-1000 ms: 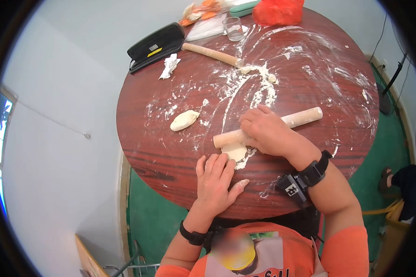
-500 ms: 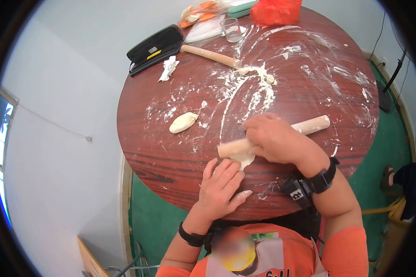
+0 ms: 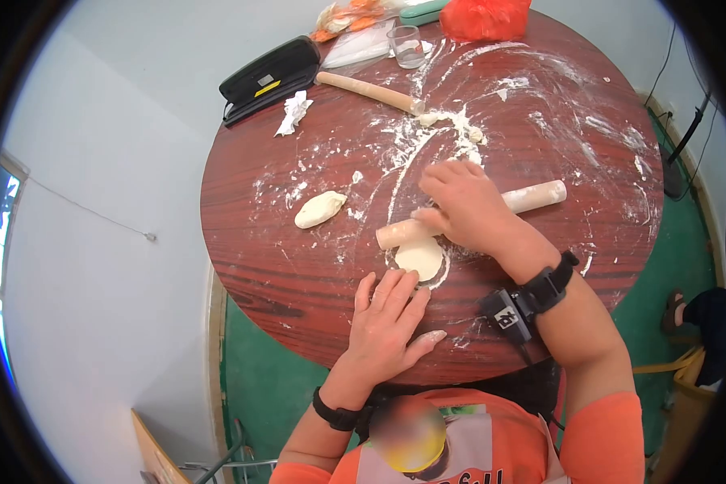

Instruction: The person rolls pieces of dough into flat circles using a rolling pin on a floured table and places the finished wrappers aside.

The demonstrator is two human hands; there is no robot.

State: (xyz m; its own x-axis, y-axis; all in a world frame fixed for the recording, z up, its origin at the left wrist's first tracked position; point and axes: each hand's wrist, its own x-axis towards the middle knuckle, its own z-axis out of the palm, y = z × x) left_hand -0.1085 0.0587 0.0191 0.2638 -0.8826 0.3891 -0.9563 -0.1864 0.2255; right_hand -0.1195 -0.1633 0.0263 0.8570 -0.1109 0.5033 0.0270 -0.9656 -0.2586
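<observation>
Beyond, a glass (image 3: 409, 50) stands far; right hand (image 3: 465, 206), clasping, partly hides the near rolling pin (image 3: 538, 196); left hand (image 3: 385, 324) splayed, released.

Showing dark red wood grain, smooth and faintly glossy, on the table (image 3: 258, 242) at centre, but looking matt and rough under the white powder (image 3: 411, 149). Looking like pale, matt wood on the rolling pin (image 3: 536, 196) right of centre and the thinner pin (image 3: 367, 90) at upper centre. Appearing smooth and matt on the flat dough (image 3: 419, 260) below centre, slightly uneven on the oval dough (image 3: 320, 210) to its left. Showing clear, shiny glass on the tumbler (image 3: 407, 48) and thin, wrinkled, glossy plastic on the red bag (image 3: 484, 20), both at the top.
</observation>
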